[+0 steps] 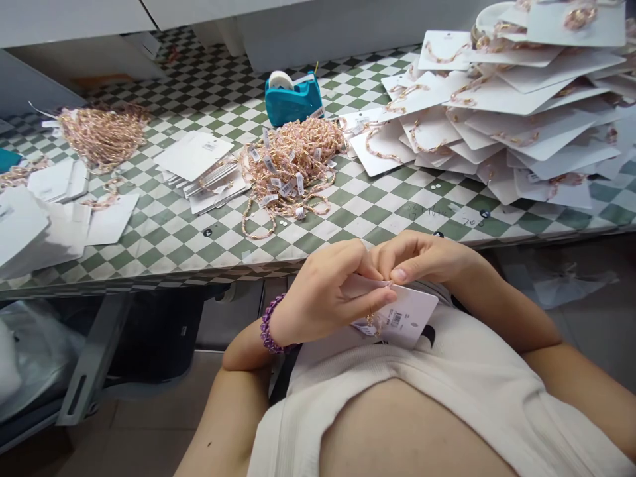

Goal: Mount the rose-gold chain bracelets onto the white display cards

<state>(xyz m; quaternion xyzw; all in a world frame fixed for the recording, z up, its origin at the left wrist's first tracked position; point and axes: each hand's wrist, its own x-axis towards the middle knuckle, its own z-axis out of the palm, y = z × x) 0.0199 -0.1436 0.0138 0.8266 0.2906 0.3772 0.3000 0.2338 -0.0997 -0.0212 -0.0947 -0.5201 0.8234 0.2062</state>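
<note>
My left hand [328, 291], with a purple bead bracelet [271, 324] at the wrist, is closed on a white jewelry card [410, 315]. The card is tilted in front of my body and bears a barcode. A small gold and pink beaded piece [370, 324] hangs at the card below my left fingers. My right hand [422, 257] is closed in a pinch at the card's upper edge, its fingertips touching those of my left hand. What sits between the right fingertips is too small to make out.
On the checkered table [342, 222] lie a heap of tagged beaded strands [293, 165], a stack of blank cards [193, 156], a teal tape dispenser [293, 103] and a tall pile of carded jewelry [527, 112]. A strand bundle [102, 136] and loose cards [59, 228] are at left.
</note>
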